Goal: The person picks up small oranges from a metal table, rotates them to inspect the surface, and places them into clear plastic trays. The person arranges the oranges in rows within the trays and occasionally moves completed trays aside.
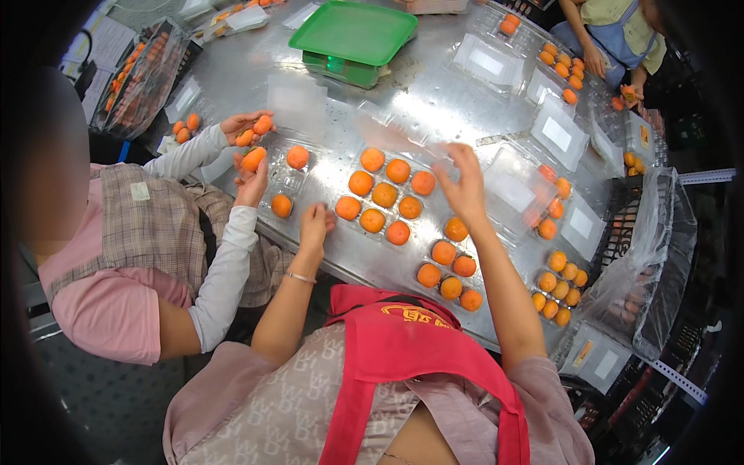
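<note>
A clear plastic tray of orange persimmons (385, 195), arranged in rows, lies on the metal table before me. My left hand (315, 225) hovers by its left corner, fingers curled, with nothing visible in them. My right hand (463, 177) is raised at the tray's upper right, blurred, its fingers bent. A blurred transparent plastic lid (398, 131) extends beyond the tray towards my right fingertips; whether they touch it I cannot tell. Nearer to me, a second clear tray (451, 288) holds more persimmons, with part of it behind my right forearm.
A co-worker at left holds persimmons over a partly filled tray (289, 174). A green scale (354, 35) stands at the back. Stacked lids (517, 189), another filled tray (560, 289) and a plastic-lined crate (630, 273) are at right. Another person sits at upper right.
</note>
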A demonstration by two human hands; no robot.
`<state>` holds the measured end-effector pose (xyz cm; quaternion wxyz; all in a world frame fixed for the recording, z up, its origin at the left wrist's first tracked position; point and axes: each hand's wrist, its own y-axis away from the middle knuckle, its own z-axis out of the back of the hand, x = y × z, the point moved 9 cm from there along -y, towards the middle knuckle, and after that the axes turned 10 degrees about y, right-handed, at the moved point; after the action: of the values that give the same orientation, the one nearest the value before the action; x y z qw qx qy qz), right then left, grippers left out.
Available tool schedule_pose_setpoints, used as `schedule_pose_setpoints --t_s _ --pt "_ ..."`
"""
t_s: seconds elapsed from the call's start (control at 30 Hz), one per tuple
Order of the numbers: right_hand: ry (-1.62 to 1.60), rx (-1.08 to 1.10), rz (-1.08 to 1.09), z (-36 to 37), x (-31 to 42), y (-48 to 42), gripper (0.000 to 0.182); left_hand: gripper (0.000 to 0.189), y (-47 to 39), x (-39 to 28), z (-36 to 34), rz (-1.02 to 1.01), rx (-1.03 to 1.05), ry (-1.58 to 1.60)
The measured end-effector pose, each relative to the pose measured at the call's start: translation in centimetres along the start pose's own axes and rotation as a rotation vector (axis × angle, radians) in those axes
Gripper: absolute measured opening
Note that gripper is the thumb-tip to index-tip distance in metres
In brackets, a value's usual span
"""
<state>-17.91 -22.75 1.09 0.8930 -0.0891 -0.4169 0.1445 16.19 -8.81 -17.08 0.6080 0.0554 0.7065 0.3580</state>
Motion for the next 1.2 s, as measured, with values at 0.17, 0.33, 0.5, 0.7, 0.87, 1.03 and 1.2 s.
schedule_pose_setpoints --t_s 0.17,0.33,0.5,0.7,0.87,1.03,1.2 --pt "0.325 0.324 0.269 -3.9 3.7 9.3 0.058 0.094 8.6 4.5 -5.6 0.405 0.292 0.788" --pt "0.271 0.086 0.05 -5.0 1.5 7.8 0.043 0.1 8.7 4.7 -9.0 0.329 0.293 0.659" --pt "0.254 0.209 -0.422 -9.8 -10.1 4.0 0.078 0.062 6.1 4.3 -11.8 0.142 0.098 0.44" --pt "-0.005 0.153 -0.529 -8.2 -6.8 4.2 0.076 0.05 6.7 -1.1 -9.4 -0.238 -0.058 0.677" --pt "-0.398 -0.053 -0.514 -1.8 -0.9 0.9 0.073 0.046 5.6 -12.4 -12.1 -0.356 0.101 0.784" --pt "-0.497 -0.189 -0.397 5.1 3.3 -1.7 0.07 0.053 -3.8 -25.8 -18.5 -0.497 0.265 0.959" --pt "-0.435 -0.212 -0.516 9.0 1.3 6.8 0.054 0.07 -18.8 -33.5 -20.2 -0.55 0.121 0.98"
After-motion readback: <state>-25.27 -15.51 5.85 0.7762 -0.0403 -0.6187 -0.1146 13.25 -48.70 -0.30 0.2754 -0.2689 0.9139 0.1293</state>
